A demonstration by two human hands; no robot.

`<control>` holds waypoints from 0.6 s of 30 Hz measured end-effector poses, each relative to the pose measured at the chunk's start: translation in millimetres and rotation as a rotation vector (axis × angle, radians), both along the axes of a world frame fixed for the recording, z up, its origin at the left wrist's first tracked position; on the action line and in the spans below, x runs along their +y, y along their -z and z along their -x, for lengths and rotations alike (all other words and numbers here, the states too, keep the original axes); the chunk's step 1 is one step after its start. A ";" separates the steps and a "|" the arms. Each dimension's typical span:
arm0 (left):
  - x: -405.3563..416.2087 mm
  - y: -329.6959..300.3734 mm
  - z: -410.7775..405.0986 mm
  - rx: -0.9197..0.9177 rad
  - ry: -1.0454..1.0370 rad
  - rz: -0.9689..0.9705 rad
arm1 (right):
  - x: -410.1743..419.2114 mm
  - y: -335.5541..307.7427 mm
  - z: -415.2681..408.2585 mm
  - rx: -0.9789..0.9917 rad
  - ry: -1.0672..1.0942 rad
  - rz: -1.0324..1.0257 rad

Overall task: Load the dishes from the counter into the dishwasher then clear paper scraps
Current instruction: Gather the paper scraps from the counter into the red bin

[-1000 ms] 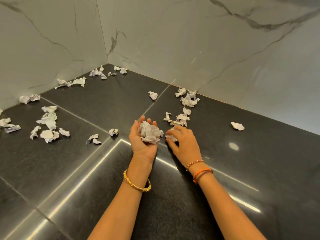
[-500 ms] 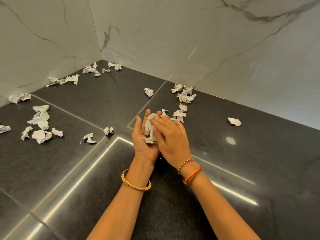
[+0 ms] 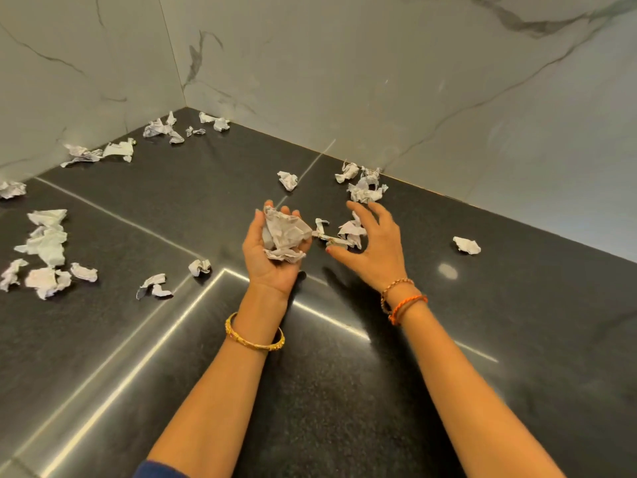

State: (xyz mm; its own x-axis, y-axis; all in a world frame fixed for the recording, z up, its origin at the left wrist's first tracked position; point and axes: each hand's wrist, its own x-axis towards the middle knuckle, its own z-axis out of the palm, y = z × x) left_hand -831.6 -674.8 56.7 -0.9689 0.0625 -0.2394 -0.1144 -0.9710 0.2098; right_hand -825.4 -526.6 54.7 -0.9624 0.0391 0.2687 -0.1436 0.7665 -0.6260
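My left hand (image 3: 272,257) is palm up over the black counter (image 3: 448,357), its fingers cupped around a wad of crumpled paper scraps (image 3: 286,234). My right hand (image 3: 374,248) hovers just to the right with fingers spread and empty, right above a small cluster of scraps (image 3: 346,232) lying on the counter. Another cluster (image 3: 363,186) lies beyond it by the wall, and a single scrap (image 3: 287,180) sits further left.
More crumpled scraps are scattered across the counter: a group at the left (image 3: 46,250), several along the back corner (image 3: 165,129), two small ones (image 3: 153,286) near the front, one alone at the right (image 3: 466,244). Marble walls (image 3: 379,70) enclose the corner.
My right hand pressed scraps into the wad in my left palm, then pulled away to the right and opened over the nearby cluster. The left hand stayed in place, still cupping the wad.
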 end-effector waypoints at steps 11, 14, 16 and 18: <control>-18.4 -0.5 5.4 0.046 -0.108 -0.164 | -18.3 22.5 22.1 0.273 -0.029 -0.388; -20.7 -1.8 4.3 0.051 -0.118 -0.154 | -26.9 20.4 10.5 0.266 -0.061 -0.373; -20.6 -0.9 3.2 0.044 -0.116 -0.153 | -32.9 13.5 1.5 0.071 -0.077 -0.086; -19.2 -1.5 1.6 0.030 -0.113 -0.145 | -45.5 -1.2 -4.0 -0.020 0.022 0.518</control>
